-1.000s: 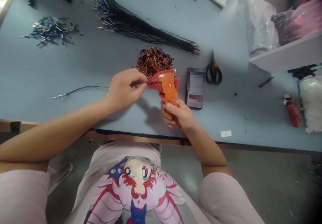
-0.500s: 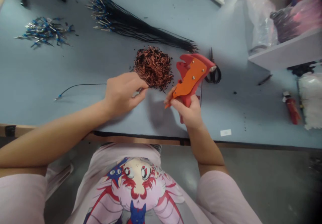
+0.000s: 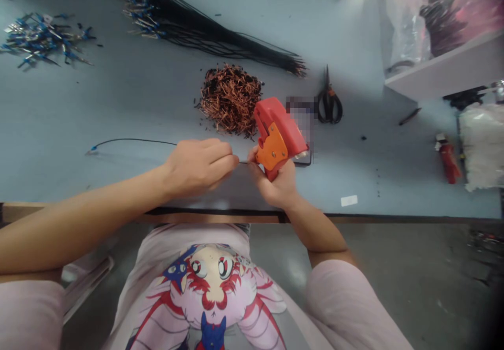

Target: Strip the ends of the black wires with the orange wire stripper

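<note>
Closed in a pinch, my left hand holds a black wire whose blue-sleeved metal terminal lies on the table to the left. A short length of the wire runs from my left fingertips to the fingers of my right hand. That hand is wrapped round the handles of a red and orange wire stripper, its head tilted up and away from me. Whether the right fingers also touch the wire end, I cannot tell. Just beyond the stripper is a heap of copper and black wire offcuts.
A bundle of black wires lies behind the offcuts, and loose blue terminals lie at far left. Scissors and a dark-edged flat object, partly blurred out, are right of the stripper. A white shelf with plastic bags stands at right.
The stripper has swung lower and to the left, its head turning. My left hand has moved slightly right and nearer me with the wire, close to my right hand.
</note>
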